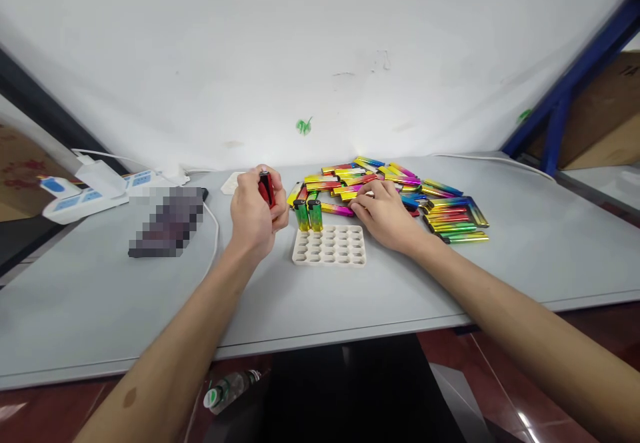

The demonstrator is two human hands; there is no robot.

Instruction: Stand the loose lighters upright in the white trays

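My left hand [257, 213] is closed around a red lighter [267, 190], held upright with its metal top showing, left of the tray. At the pile of shiny multicoloured lighters [403, 171], my right hand [387, 216] has its fingers bent and pinched at a yellow lighter [350, 190]; the fingertips are partly hidden. A white tray [329, 263] with rows of oval holes lies in front, between my hands. Two green-and-yellow lighters [309, 216] stand upright side by side in its back-left holes.
A dark phone-like object [193, 210], partly blurred out, lies at left. Behind it are a white power strip [75, 206] with plugs and a cable [216, 236]. Another white piece [231, 183] sits behind my left hand. A plastic bottle [233, 390] is below the table edge.
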